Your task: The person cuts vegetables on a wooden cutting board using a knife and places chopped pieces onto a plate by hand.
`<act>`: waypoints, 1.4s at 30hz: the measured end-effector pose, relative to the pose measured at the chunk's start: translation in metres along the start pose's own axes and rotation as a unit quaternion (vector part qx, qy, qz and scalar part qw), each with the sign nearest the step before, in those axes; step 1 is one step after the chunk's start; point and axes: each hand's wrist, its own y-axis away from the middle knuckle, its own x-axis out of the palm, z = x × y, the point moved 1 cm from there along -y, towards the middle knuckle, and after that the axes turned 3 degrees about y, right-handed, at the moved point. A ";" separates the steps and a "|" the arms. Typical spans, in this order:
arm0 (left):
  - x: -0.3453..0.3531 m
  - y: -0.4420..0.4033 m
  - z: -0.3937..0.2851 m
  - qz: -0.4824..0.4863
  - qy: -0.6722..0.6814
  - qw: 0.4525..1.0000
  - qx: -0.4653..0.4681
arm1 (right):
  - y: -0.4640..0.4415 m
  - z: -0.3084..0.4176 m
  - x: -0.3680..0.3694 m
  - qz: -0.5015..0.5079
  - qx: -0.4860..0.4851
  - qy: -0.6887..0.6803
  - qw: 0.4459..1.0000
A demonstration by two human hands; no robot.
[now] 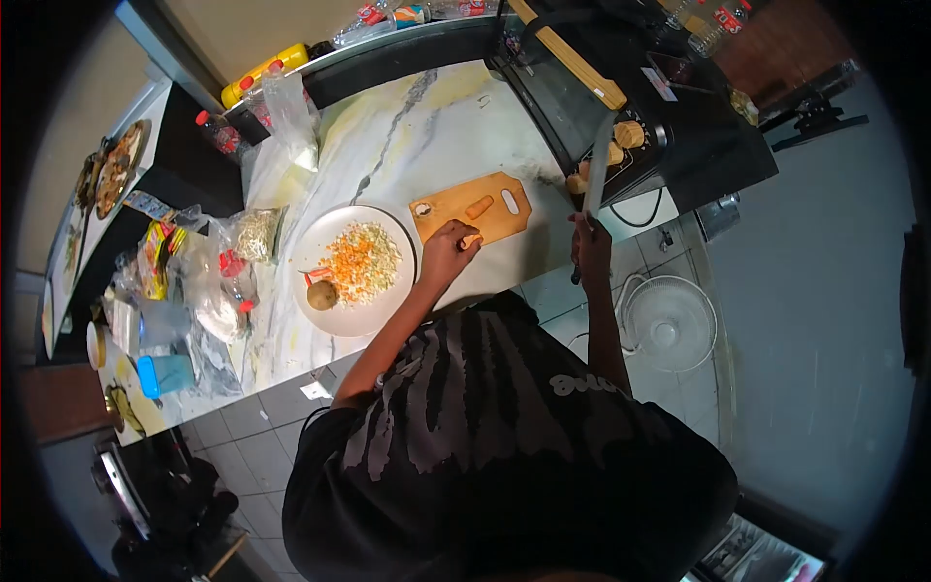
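At frame center, carrot (pixel 471 242) pinched in the left grip (pixel 454 247) could roll, risking cuts from the right grip's (pixel 591 248) clamped kitchen knife (pixel 597 173).

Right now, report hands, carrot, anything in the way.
Left hand holding carrot piece at cutting board. Right hand holding knife off board. Possible obstruction: loose carrot on board.
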 end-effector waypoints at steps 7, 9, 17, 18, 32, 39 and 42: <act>-0.012 -0.002 0.004 -0.001 -0.016 1.000 0.003 | 0.005 -0.018 0.026 -0.061 -0.044 0.034 0.997; -0.015 -0.004 0.003 0.003 -0.012 1.000 0.006 | 0.002 -0.015 0.033 -0.098 -0.183 0.171 0.963; -0.013 0.000 0.012 0.003 0.037 0.999 0.036 | -0.020 0.080 0.023 -0.336 -0.394 0.327 0.791; -0.014 -0.001 0.012 0.006 0.039 0.999 0.036 | -0.029 0.088 0.016 -0.352 -0.397 0.357 0.769; -0.011 -0.002 0.008 0.014 0.003 1.000 0.014 | -0.063 0.097 0.001 -0.430 -0.399 0.406 0.700; -0.010 -0.003 0.015 0.021 0.009 0.999 0.041 | -0.065 0.095 -0.001 -0.426 -0.408 0.385 0.710; -0.010 -0.003 0.014 0.019 0.007 0.998 0.059 | -0.060 0.099 0.002 -0.424 -0.403 0.386 0.714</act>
